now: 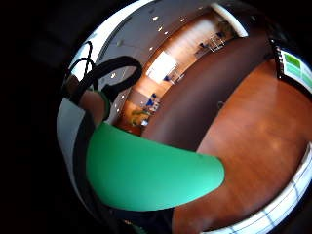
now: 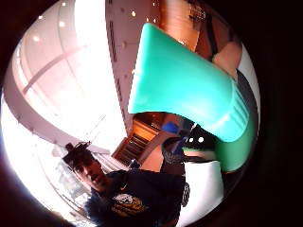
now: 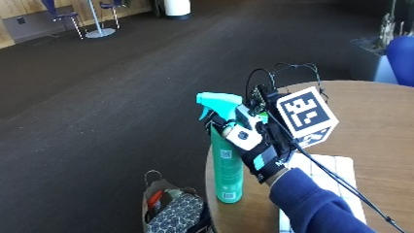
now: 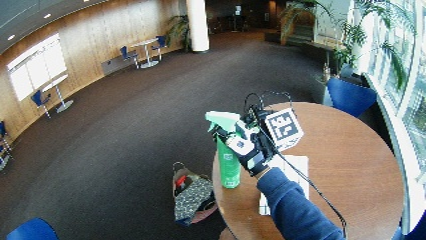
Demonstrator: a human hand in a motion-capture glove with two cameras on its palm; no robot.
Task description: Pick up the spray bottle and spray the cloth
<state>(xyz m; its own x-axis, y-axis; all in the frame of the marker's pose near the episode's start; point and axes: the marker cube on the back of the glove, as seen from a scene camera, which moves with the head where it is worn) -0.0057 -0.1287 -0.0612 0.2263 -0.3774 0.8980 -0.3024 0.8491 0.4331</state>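
A green spray bottle (image 3: 226,165) with a teal spray head stands upright at the near-left edge of the round wooden table (image 3: 375,126). My gloved right hand (image 3: 259,143) grips its neck just under the head, fingers curled round it, with the nozzle facing away from the table. Both palm views are filled by it: the green body (image 1: 146,175) in one and the teal head (image 2: 184,90) in the other. A white checked cloth (image 3: 326,167) lies flat on the table beside the bottle, partly under my blue sleeve. The wide outside view shows the same bottle (image 4: 229,167), hand (image 4: 249,147) and cloth (image 4: 293,167).
A patterned bag (image 3: 169,206) sits on the dark carpet just below the table edge by the bottle. A blue chair (image 4: 349,95) stands at the table's far side. Bare wood (image 4: 346,150) spreads beyond the cloth.
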